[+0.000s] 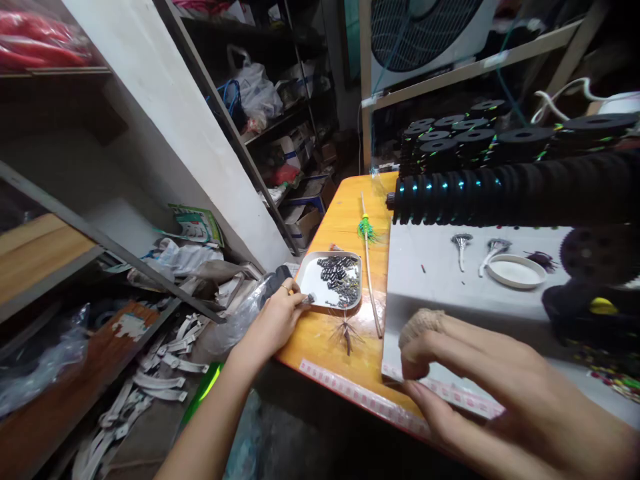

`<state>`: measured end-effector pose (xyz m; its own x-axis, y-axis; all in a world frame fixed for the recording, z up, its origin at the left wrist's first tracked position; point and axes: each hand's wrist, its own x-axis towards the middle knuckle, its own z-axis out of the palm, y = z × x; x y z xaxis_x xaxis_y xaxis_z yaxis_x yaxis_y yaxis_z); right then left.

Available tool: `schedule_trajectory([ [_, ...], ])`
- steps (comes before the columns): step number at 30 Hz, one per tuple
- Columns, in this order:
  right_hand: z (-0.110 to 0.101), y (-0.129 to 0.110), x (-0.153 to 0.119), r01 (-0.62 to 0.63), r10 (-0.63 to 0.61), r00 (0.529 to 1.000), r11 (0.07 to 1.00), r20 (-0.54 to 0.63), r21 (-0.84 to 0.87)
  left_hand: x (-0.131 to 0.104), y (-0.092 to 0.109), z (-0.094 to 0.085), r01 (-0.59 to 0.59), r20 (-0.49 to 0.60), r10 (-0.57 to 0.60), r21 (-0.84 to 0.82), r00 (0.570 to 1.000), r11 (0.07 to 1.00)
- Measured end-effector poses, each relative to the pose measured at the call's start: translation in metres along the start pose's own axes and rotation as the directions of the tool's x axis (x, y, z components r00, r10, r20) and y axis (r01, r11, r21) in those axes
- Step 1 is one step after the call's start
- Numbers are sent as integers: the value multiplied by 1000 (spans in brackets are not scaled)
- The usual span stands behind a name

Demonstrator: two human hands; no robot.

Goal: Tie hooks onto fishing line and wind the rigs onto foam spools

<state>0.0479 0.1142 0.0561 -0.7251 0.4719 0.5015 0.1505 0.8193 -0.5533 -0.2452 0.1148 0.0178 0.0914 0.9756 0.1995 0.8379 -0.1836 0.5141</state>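
My left hand [281, 313] is at the near left corner of the yellow table [345, 223], beside a white tray [318, 300] of small black and grey pieces. Its fingers are closed on a small grey piece [309, 299] at the tray's edge. Over the front edge of a white board [417, 267] is my right hand [480, 373], thumb and index finger pinched together, with tan wrapping on one finger. Whether anything lies in that pinch cannot be made out. A bundle of thin dark wires [347, 337] lies between the hands.
A stick with green strands [368, 267] lies on the table. Over the board stretches a black ribbed roll [450, 197]. A round white dish [516, 271] and two tufted white pieces sit below it. Black spools [475, 137] stand behind; cluttered shelves [280, 127] are at the left.
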Motion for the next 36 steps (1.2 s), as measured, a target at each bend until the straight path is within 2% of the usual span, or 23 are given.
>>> schedule_trajectory([
  [3, -2, -2, 3, -20, 20, 1000, 1000, 7, 1, 5, -4, -2, 8, -10, -8, 6, 1000, 1000],
  [6, -4, -3, 7, -14, 15, 999, 999, -38, 30, 6, 1, -9, 18, -45, -19, -17, 999, 1000],
  [8, -6, -4, 10, -5, 8, 999, 999, -50, 49, -1, 14, -10, 22, -101, -25, -30, 995, 999],
  [10, -8, -5, 11, 17, -15, 999, 999, -44, 51, -15, 36, -3, 36, -180, -60, -134, 982, 990],
  [11, -8, -6, 11, 31, -29, 998, 998, -49, 45, -25, 49, 3, 54, -225, -131, -319, 965, 946],
  [12, -8, -7, 11, 43, -41, 997, 998, -66, 34, -35, 63, 12, 75, -203, -215, -537, 955, 840],
  [13, -8, -8, 11, 51, -48, 994, 998, -94, 22, -44, 76, 21, 91, -164, -295, -718, 941, 690],
  [14, -8, -8, 10, 50, -48, 992, 999, -121, 12, -53, 88, 30, 87, -127, -374, -858, 919, 506],
  [15, -7, -9, 8, 45, -43, 989, 999, -143, 9, -60, 99, 39, 99, -40, -436, -951, 899, 292],
  [17, -5, -9, 6, 24, -20, 988, 999, -151, 21, -69, 117, 54, 85, 96, -512, -995, 854, -45],
  [18, -4, -9, 5, 15, -9, 991, 999, -136, 39, -72, 123, 59, 69, 146, -532, -985, 834, -161],
  [20, -3, -9, 3, -2, 9, 997, 996, -82, 88, -74, 132, 65, 31, 196, -558, -956, 806, -291],
  [24, -2, -10, 2, -34, 35, 999, 983, 0, 183, -76, 140, 70, -1, 237, -583, -926, 777, -377],
  [30, -1, -15, 1, -18, 23, 999, 977, -25, 212, -77, 145, 72, 10, 280, -635, -919, 719, -394],
  [32, 0, -16, 1, -7, 17, 999, 976, -44, 219, -77, 146, 73, -21, 253, -644, -922, 722, -386],
  [36, 0, -19, 5, 22, -1, 995, 979, -103, 203, -76, 151, 76, -75, 186, -630, -928, 754, -364],
])
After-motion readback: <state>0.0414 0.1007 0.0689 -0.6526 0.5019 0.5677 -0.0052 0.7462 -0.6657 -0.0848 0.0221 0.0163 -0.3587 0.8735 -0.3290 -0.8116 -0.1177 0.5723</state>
